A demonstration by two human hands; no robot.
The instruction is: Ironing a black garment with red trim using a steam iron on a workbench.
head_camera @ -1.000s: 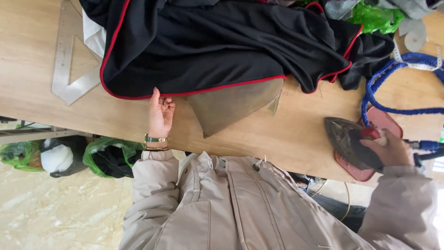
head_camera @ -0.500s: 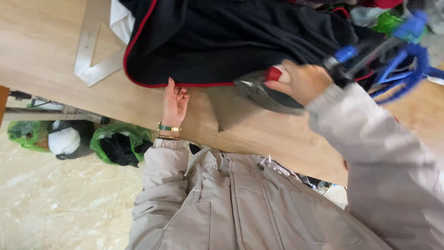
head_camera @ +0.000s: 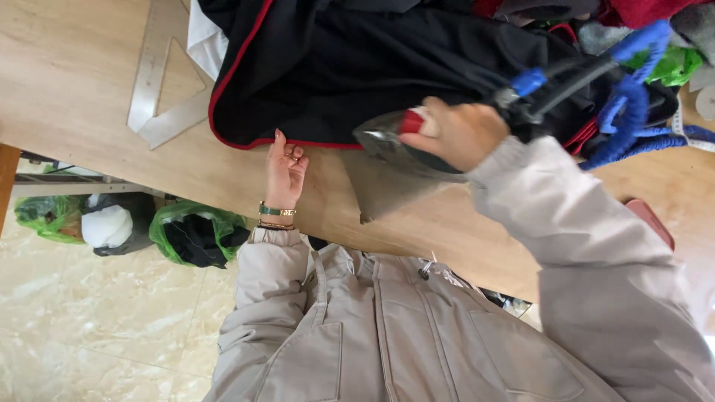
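My right hand (head_camera: 456,132) gripped the iron (head_camera: 406,145) over black cloth (head_camera: 357,67). My left hand (head_camera: 285,170) lay flat, holding nothing, at the red-piped hem; blue cord (head_camera: 633,112) crowded beside.

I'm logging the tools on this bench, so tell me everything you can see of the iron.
The iron is a dark, pointed tool with a shiny metal soleplate and a red part at the handle, motion-blurred. The right hand grips its handle, and the nose points toward the left hand. It sits at the red-piped edge of the black garment, over a tan fabric piece on the wooden table. A dark cord with blue wrapping trails from its rear. Whether the soleplate touches the cloth is unclear.
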